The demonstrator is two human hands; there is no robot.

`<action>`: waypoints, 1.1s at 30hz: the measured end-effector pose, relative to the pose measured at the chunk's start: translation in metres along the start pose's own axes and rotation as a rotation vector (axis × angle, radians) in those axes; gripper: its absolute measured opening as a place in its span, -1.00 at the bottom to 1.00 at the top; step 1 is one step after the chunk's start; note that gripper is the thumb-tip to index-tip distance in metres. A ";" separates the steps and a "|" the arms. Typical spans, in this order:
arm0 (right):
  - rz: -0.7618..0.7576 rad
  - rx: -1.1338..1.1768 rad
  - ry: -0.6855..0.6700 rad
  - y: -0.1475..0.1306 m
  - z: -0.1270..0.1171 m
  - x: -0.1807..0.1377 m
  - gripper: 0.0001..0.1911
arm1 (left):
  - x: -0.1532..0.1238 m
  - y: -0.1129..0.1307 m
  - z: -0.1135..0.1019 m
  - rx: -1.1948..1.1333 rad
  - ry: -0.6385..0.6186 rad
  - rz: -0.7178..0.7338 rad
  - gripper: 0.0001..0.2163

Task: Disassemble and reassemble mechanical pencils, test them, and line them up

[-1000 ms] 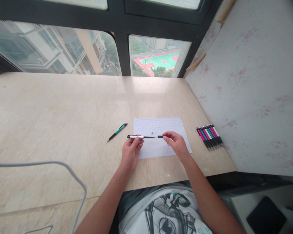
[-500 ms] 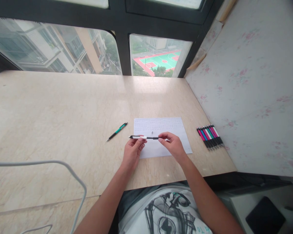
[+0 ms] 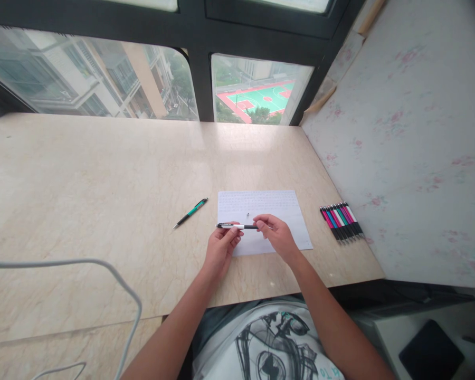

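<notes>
Over the paper, a white pen (image 3: 237, 226) with a black grip lies level between my two hands. My left hand (image 3: 221, 248) pinches its white barrel, with the clip end sticking out to the left. The fingers of my right hand (image 3: 275, 232) are closed on the black grip at the other end and hide the pen's point. On the sheet of paper (image 3: 277, 203), which bears rows of handwriting, rests a small metallic piece (image 3: 247, 214) just beyond the pen. To the left of the paper, a green pen (image 3: 190, 213) with a black grip lies on the tabletop.
A row of several coloured pens (image 3: 341, 222) lies at the right, close to the flowered wall (image 3: 404, 158). A grey cable (image 3: 114, 272) loops over the near left of the marble-patterned tabletop (image 3: 103, 174). Windows stand behind the far edge.
My left hand has moved a little to the right with the white barrel. The thin dark stretch between barrel and grip no longer shows; the two parts now sit together.
</notes>
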State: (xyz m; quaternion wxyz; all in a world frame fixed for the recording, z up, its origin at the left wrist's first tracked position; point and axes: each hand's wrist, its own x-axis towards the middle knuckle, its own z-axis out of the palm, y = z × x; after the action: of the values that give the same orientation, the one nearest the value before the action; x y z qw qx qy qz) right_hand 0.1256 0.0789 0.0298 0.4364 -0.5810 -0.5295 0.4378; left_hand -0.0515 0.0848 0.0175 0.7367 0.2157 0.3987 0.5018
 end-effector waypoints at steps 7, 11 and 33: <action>-0.136 -0.439 0.095 0.014 -0.004 0.027 -0.80 | -0.001 0.004 0.000 -0.028 -0.005 0.006 -0.79; -0.172 -0.679 -0.010 0.008 0.012 0.040 -0.76 | -0.001 0.004 -0.001 -0.043 -0.012 0.020 -0.80; 0.093 0.132 0.041 -0.007 -0.010 -0.005 -0.75 | 0.004 0.005 -0.006 -0.044 -0.001 0.037 -0.82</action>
State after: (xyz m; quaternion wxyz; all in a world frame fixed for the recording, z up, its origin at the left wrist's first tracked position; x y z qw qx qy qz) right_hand 0.1337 0.0739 0.0397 0.4640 -0.5837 -0.4627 0.4795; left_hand -0.0584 0.0902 0.0160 0.7320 0.2068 0.3832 0.5239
